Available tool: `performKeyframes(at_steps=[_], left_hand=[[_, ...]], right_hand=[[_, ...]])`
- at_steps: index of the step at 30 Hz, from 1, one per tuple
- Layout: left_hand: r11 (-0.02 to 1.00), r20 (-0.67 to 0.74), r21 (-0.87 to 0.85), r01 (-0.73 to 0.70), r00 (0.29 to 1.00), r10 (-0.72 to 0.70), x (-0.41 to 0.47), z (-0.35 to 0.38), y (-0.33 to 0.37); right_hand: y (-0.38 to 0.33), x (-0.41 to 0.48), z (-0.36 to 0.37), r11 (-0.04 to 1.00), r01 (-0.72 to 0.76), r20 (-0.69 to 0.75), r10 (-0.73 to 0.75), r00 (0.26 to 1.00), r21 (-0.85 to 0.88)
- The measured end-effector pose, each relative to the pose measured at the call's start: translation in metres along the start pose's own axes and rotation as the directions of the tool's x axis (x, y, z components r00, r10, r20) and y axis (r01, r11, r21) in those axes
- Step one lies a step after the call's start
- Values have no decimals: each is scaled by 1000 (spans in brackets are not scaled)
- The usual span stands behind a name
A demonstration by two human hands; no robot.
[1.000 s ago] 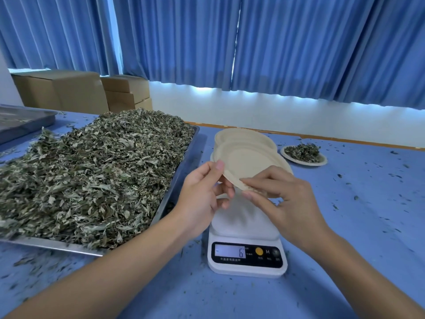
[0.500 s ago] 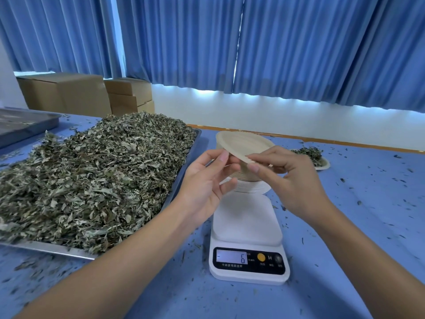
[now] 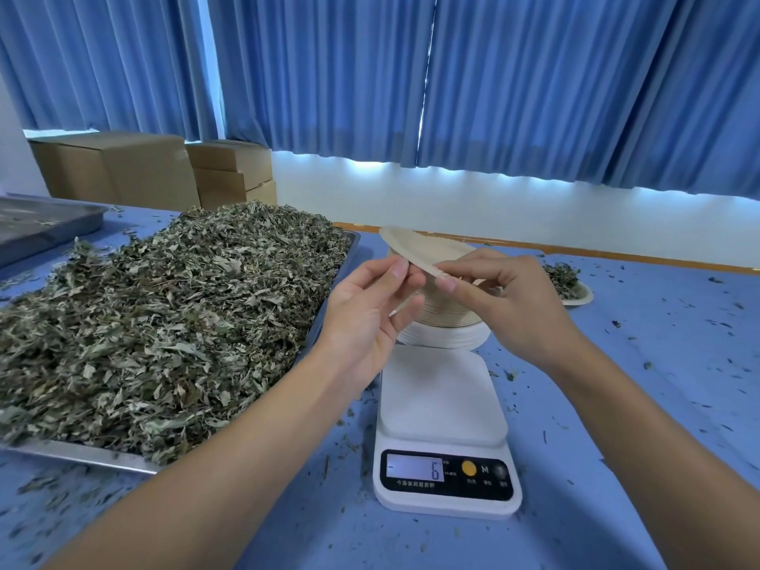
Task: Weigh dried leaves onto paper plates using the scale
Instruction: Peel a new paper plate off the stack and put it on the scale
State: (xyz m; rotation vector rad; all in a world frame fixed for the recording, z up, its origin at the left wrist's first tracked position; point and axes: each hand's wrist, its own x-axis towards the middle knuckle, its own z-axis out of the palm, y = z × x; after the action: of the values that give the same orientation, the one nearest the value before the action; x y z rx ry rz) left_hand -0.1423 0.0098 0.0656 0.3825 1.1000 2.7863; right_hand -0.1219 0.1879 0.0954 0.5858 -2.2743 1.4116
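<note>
Round tan paper plate (image 3: 425, 248): near rim under pinching left hand (image 3: 362, 322), right hand (image 3: 518, 314). Stack of tan paper plates (image 3: 446, 312) below: sides behind both hands. White leaf-filled plate (image 3: 575, 293), near far edge of blue table (image 3: 658, 425): left part behind right hand. Grey metal tray (image 3: 41, 226), table's left edge: cut by frame.

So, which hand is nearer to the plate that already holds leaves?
Right. The right hand pinches the lifted plate just left of the filled plate; the left hand is farther left, beside the tray.
</note>
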Motion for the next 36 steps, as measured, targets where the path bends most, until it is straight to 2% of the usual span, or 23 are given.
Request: performKeyframes(at_steps=[13,15,18,22,26,30,34,36], left_hand=[[991,-96,106,86,993,-75,8,4,-4],[992,-116,104,75,991,-63,13,8,-4],[994,-153,90,69,987,-55,21,13,-3],[993,-178,85,79,982,-63,32,16,-5],[990,-269,96,107,960,-77,40,10,-9],[975,-408,142,170,907,-99,50,2,-10],[970,-488,143,197,867,-105,59,5,-11],[971,-515,153,181,854,-78,61,5,-11]], right_hand=[[7,12,-15,992,14,111,1,994,-127],[6,16,-17,997,-3,93,10,996,-75],[6,24,-21,988,-127,83,120,989,89],[8,36,-28,958,-262,116,249,962,117],[1,46,-46,931,-296,-32,309,950,214],[-6,30,-43,976,-190,-36,195,980,101],[1,-6,-16,979,-142,-63,135,989,-145],[3,-27,-7,959,-70,-85,49,995,-275]])
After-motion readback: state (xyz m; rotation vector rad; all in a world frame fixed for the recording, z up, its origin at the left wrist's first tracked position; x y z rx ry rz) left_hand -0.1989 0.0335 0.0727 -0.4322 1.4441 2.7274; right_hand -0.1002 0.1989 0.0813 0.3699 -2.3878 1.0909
